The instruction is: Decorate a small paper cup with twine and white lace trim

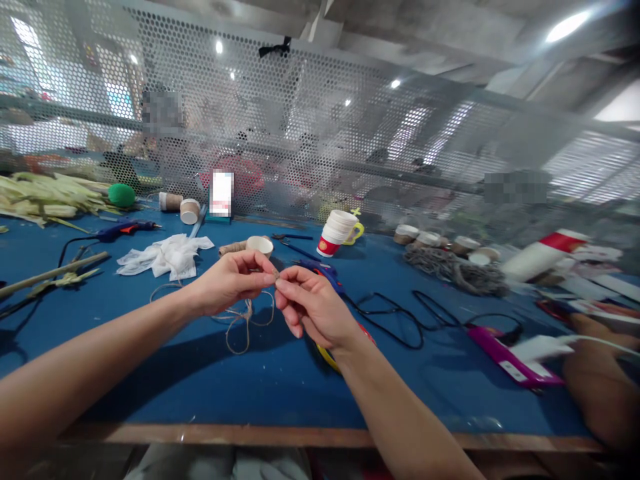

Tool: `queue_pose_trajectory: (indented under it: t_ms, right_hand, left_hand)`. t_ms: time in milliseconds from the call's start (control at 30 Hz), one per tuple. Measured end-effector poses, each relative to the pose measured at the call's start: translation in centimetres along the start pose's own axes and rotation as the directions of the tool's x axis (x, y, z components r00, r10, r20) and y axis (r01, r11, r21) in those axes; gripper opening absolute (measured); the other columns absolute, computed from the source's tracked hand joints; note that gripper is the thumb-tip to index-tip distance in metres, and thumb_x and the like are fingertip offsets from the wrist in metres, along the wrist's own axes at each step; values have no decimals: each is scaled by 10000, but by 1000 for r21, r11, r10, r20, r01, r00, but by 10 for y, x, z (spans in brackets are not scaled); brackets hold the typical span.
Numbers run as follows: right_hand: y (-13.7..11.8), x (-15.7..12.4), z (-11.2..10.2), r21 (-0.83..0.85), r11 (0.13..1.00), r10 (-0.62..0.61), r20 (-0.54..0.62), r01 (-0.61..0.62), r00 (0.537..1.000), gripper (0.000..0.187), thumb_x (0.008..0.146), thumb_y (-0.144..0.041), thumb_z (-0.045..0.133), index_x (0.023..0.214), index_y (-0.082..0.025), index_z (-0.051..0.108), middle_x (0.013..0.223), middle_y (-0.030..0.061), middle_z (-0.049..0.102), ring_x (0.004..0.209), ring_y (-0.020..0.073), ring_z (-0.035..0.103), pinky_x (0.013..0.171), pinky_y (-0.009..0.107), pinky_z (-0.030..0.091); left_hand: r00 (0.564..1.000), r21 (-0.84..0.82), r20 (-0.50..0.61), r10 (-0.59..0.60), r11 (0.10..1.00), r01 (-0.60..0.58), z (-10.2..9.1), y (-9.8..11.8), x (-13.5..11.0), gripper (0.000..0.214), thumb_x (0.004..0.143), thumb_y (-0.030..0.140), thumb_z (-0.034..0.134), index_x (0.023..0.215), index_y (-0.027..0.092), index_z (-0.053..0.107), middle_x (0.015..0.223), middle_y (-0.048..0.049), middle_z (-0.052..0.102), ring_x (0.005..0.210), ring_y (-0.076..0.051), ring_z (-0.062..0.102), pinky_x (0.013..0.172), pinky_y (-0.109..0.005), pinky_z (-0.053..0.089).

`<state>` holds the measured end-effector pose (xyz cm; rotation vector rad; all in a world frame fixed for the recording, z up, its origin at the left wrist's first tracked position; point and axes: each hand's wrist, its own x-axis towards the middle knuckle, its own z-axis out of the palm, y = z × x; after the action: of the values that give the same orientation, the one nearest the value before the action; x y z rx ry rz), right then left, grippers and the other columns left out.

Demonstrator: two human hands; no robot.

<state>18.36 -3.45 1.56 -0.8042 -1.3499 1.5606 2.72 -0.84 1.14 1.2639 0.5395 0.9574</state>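
Observation:
My left hand and my right hand meet above the middle of the blue table, fingertips pinched together. A tiny tan bit of twine shows between them; the fingers mostly hide it. Below, thin twine loops hang or lie near the tabletop; I cannot tell which. Just behind my left hand are a spool of twine and an open paper cup. Beyond my right hand lies a blue glue gun. Yellow-and-red handles, partly covered, sit beneath my right wrist.
Stacked paper cups, white cloth and another glue gun lie farther back. Grey yarn is at right. A black cable runs toward a purple power strip. Another person's arm rests at the right edge.

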Motion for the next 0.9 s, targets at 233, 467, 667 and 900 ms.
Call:
queue_pose_trajectory:
  t_ms: [233, 467, 667, 900]
  right_hand:
    - [-4, 1, -3, 236, 950, 171, 164, -207, 972, 144, 683, -187, 642, 699, -159, 501, 491, -58, 562, 280, -4, 337, 234, 70, 306]
    - [-1, 1, 0, 126, 977, 160, 116, -174, 980, 166, 704, -250, 626, 689, -154, 492, 510, -62, 538, 298, -4, 361, 246, 82, 329]
    - [12, -1, 6, -522, 828, -337, -171, 206, 926, 119, 764, -282, 562, 770, -168, 527, 549, -46, 528, 430, 65, 531, 385, 169, 486]
    - [9, -2, 7, -451, 875, -266, -140, 178, 954, 134, 793, -297, 518, 756, -168, 509, 565, -50, 530, 372, 49, 499, 334, 157, 448]
  left_hand:
    - [996, -22, 90, -13, 1000, 15, -1, 4, -2, 156, 670, 204, 651, 702, 125, 520, 535, 56, 465, 424, -14, 324, 412, -170, 210]
    - [997, 20, 82, -5, 1000, 3, -3, 2, -1, 154, 687, 218, 639, 701, 127, 515, 541, 54, 453, 436, -18, 337, 421, -175, 216]
    - [998, 91, -44, 49, 995, -45, -5, -4, 2, 147, 693, 225, 630, 701, 133, 515, 524, 62, 434, 413, -16, 331, 402, -171, 209]
    - [997, 153, -43, 64, 987, -56, -4, -2, 1, 149, 705, 243, 623, 724, 142, 516, 566, 53, 456, 451, -26, 367, 429, -175, 252]
